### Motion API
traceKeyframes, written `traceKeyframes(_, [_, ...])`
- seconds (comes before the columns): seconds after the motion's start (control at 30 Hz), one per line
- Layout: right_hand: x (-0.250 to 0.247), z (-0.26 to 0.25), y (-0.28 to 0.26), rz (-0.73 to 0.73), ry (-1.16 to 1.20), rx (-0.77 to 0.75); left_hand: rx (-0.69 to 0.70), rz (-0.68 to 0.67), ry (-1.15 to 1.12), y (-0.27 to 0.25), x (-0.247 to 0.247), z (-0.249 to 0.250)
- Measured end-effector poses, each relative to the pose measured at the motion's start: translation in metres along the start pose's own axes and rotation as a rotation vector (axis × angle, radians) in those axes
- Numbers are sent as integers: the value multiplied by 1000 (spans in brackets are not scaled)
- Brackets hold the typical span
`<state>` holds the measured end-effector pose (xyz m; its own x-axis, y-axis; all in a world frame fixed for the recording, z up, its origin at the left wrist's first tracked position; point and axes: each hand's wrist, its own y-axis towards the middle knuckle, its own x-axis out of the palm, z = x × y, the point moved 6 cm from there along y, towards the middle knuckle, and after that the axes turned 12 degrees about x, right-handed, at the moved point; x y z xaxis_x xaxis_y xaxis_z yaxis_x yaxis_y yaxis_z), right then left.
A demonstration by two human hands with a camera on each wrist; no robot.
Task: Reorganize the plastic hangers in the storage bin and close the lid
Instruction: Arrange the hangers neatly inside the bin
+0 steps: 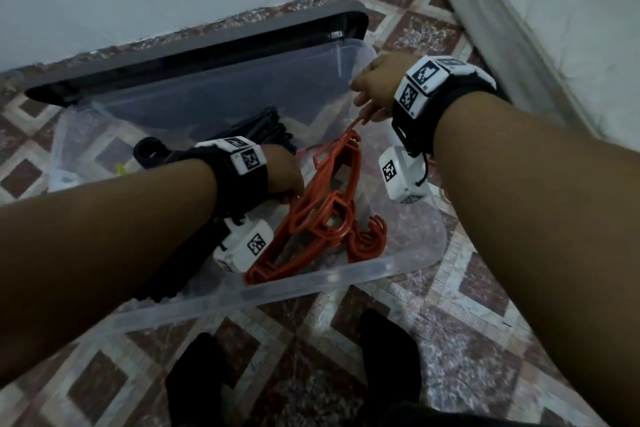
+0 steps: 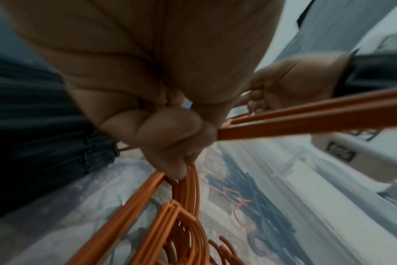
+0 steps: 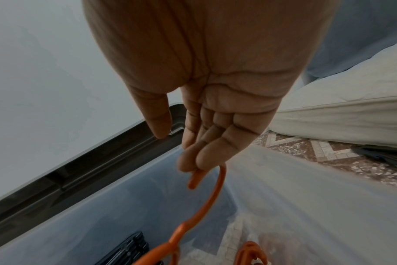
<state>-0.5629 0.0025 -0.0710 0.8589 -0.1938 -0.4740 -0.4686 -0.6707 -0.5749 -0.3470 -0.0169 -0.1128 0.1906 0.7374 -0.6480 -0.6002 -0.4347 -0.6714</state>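
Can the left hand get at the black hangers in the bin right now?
Probably not yet: the left hand grips the orange hangers. The black hangers lie just beyond it in the open bin, uncovered; it must let go first.

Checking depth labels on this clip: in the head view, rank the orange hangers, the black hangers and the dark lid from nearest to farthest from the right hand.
1. Orange hangers: one hook is caught on the fingers of the right hand.
2. Black hangers: stacked in the bin, to the hand's left.
3. Dark lid: behind the bin, by the wall.
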Motion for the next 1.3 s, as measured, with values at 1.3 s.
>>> traceKeyframes(1.3, [38, -62, -56, -130, 102, -98, 348, 499, 178, -69, -88, -38])
